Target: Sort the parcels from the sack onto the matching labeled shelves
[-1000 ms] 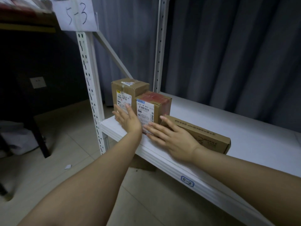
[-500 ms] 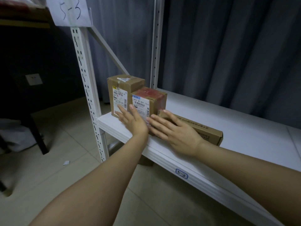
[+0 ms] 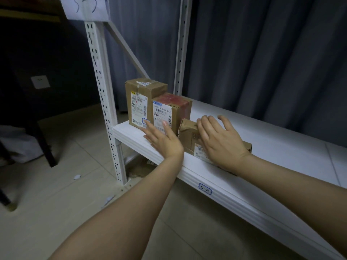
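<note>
my left hand (image 3: 163,140) flat on red box (image 3: 171,111), right hand (image 3: 222,141) flat against tilted box (image 3: 189,136); ungripped, i fear it topples off shelf (image 3: 272,147).

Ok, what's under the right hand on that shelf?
A low cardboard box, dented at its left end, beside the red-taped box. The right hand covers most of its face and part of its label, so the print there is hidden.
</note>
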